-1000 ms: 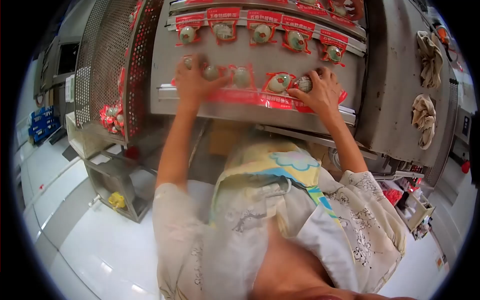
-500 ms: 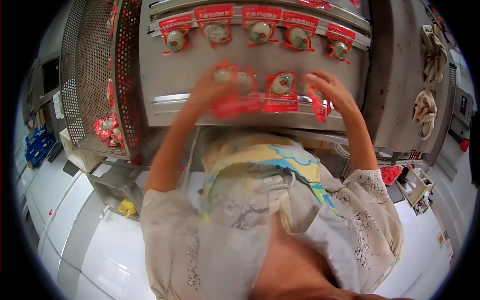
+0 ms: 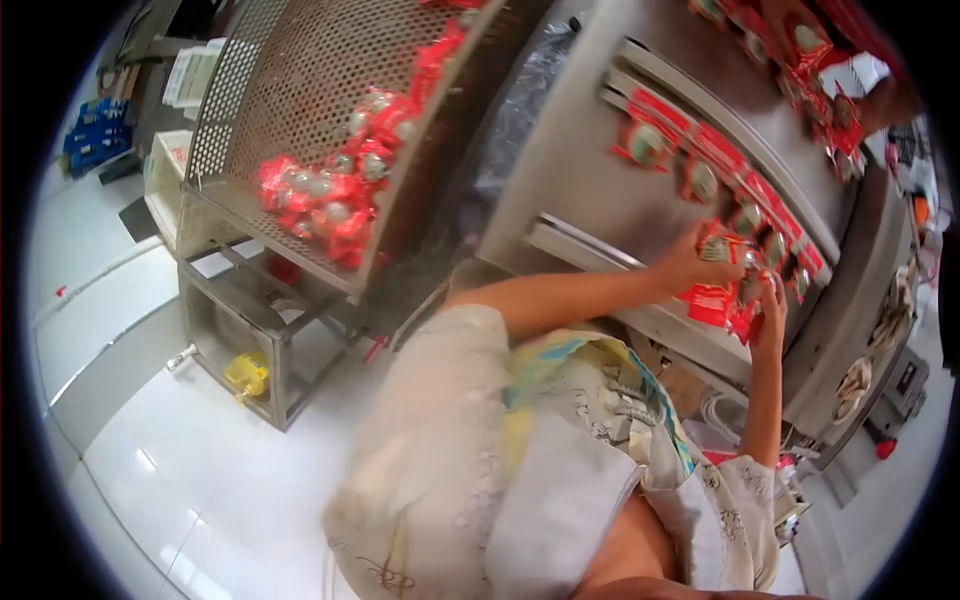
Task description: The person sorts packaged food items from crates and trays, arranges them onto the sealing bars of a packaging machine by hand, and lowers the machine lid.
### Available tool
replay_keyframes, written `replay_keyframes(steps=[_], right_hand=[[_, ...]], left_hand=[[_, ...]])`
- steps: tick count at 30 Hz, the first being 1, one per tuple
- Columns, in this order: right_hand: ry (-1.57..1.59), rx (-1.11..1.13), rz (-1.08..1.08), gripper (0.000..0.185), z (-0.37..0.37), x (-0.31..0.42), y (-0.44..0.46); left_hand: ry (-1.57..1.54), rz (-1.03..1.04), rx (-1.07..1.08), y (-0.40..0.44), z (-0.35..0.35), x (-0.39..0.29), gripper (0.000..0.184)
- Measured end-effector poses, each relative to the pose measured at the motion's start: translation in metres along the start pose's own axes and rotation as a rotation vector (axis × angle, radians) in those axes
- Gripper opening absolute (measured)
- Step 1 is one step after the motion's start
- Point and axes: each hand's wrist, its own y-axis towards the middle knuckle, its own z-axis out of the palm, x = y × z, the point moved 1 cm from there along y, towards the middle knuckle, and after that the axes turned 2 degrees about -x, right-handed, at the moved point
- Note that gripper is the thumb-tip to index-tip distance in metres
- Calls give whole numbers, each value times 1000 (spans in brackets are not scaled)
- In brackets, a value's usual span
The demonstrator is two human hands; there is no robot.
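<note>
My left hand (image 3: 685, 262) is closed around red-and-clear egg packets (image 3: 722, 246) above the near sealing bar (image 3: 585, 242). Just to its right, my right hand (image 3: 768, 318) is closed on more of these packets (image 3: 742, 318). The bunches touch, so I cannot tell exactly which packet belongs to which hand. Beyond my hands, a row of egg packets (image 3: 703, 182) lies along the far bar (image 3: 690, 85) of the metal machine (image 3: 570, 170), their red ends on the bar.
To the left, a perforated metal bin (image 3: 290, 90) holds a heap of egg packets (image 3: 335, 205). At upper right, another person's hand (image 3: 888, 105) is near more packets (image 3: 800, 60). Below the bin stands a metal frame (image 3: 285, 340) with a yellow object (image 3: 247, 374). Cloths (image 3: 853, 388) hang at right.
My view has swung left, showing more of the bin. My hands have come together, gathering the packets from the near bar. Another person's hand now shows at upper right.
</note>
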Motion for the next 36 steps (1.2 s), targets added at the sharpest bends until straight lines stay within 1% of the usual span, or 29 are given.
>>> replay_keyframes(steps=[1, 3, 4, 6, 8, 9, 10, 11, 12, 13, 14, 15, 16, 17, 18, 19, 20, 23, 24, 25, 26, 27, 28, 29, 30, 32, 34, 35, 36], right_hand=[[-17, -61, -68, 38, 21, 9, 10], [-120, -22, -91, 44, 71, 42, 20], [-189, -40, -200, 49, 106, 53, 29], [-288, 200, -248, 57, 199, 86, 45], [-509, 336, -304, 58, 309, 97, 67], [-439, 465, -249, 54, 366, 93, 72], [-320, 634, -211, 52, 426, 85, 76], [-414, 713, -225, 53, 478, 72, 84], [-543, 792, -213, 57, 531, 66, 80], [-552, 819, -173, 62, 575, 44, 81], [-578, 897, -215, 66, 613, 4, 95], [-601, 971, -253, 70, 643, -27, 102], [-756, 969, -295, 71, 666, -35, 94], [-911, 961, -337, 72, 684, -42, 89], [-955, 895, -427, 71, 697, -52, 84], [-999, 828, -514, 70, 704, -67, 78], [-1041, 758, -602, 69, 708, -80, 73], [-1125, 694, -1162, 72, 699, -101, 51], [-1119, 667, -1137, 74, 694, -102, 40], [-1130, 612, -1106, 75, 689, -98, 32], [-1195, 661, -989, 76, 689, -95, 26], [-1244, 699, -855, 78, 689, -92, 21], [-1096, 684, -875, 76, 686, -86, 20], [-941, 671, -902, 75, 674, -78, 18], [-931, 651, -968, 74, 653, -58, 10], [-860, 604, -1058, 69, 603, -9, 10], [-724, 549, -1096, 63, 531, 28, 10], [-764, 464, -1076, 61, 489, 45, 13], [-799, 381, -1055, 60, 442, 56, 20]], left_hand=[[5, 75, -8, 2, -9, -24, 78], [279, 324, -52, -5, -41, -71, 81], [417, 435, -83, -15, -56, -98, 82], [175, 381, -102, -54, -107, -160, 84], [409, 502, -200, -107, -174, -235, 85], [214, 409, -223, -140, -200, -265, 74], [248, 433, -312, -159, -243, -273, 68], [79, 422, -374, -184, -269, -289, 72], [159, 483, -488, -203, -302, -297, 70], [393, 344, -646, -225, -330, -307, 67], [507, 248, -810, -235, -374, -304, 66], [420, 268, -807, -244, -397, -305, 65], [333, 289, -804, -253, -420, -307, 64], [497, 206, -885, -255, -444, -307, 65], [664, 122, -959, -257, -481, -304, 67], [832, 37, -1029, -257, -484, -315, 69], [800, 102, -1103, -257, -479, -319, 77], [1400, -15, -1352, -246, -479, -334, 87], [1551, 53, -1432, -242, -493, -322, 87], [1548, -145, -1337, -239, -482, -330, 90], [1796, 105, -1366, -232, -522, -302, 91], [1998, 213, -1300, -227, -536, -293, 90], [2002, 131, -1274, -222, -536, -298, 88], [1868, -36, -1323, -215, -531, -307, 91], [1790, -176, -1230, -214, -565, -317, 92], [1711, -53, -1440, -206, -540, -325, 92], [1904, 134, -1325, -193, -495, -328, 92], [1990, 225, -1274, -186, -468, -328, 92], [1898, 289, -1198, -174, -434, -328, 81]])
